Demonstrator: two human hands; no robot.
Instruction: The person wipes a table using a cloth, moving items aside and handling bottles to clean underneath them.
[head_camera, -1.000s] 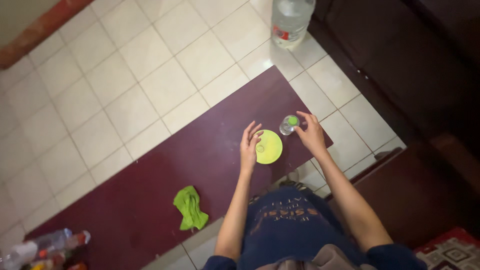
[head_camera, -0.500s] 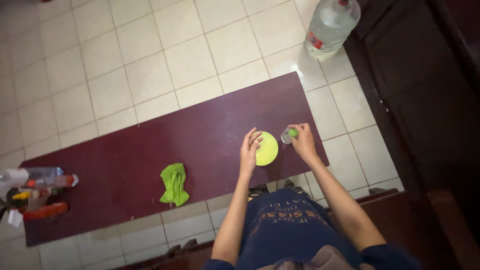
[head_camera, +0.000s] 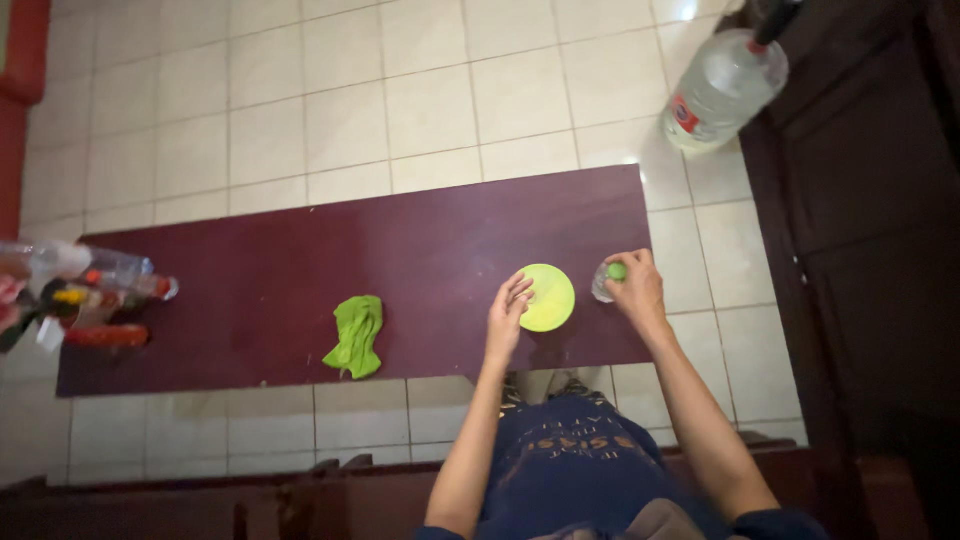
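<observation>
A person stands at the near edge of a long dark-red table (head_camera: 300, 260), looking straight down on it. The yellow-green round plate (head_camera: 550, 295) lies flat on the table near its right end. The left hand (head_camera: 508, 318) rests at the plate's left rim, fingers loosely spread and lying on or just over the rim; it does not close around anything, and whether the fingertips press the plate cannot be told. Just right of the plate stands a small clear bottle with a green cap (head_camera: 608, 279), close to the table's right edge. The right hand (head_camera: 640, 290) is wrapped about this bottle from the right, fingers curled on it, thumb and forefinger up by the cap.

Left of the plate, well apart from it, a crumpled green cloth (head_camera: 356, 335) lies near the table's front edge. Far left of the plate, at the table's other end, lies a cluster of plastic bottles (head_camera: 85, 290) with red and yellow parts. Beyond the plate, on the tiled floor (head_camera: 350, 100) past the table's right corner, stands a large clear water jug (head_camera: 722, 88).
</observation>
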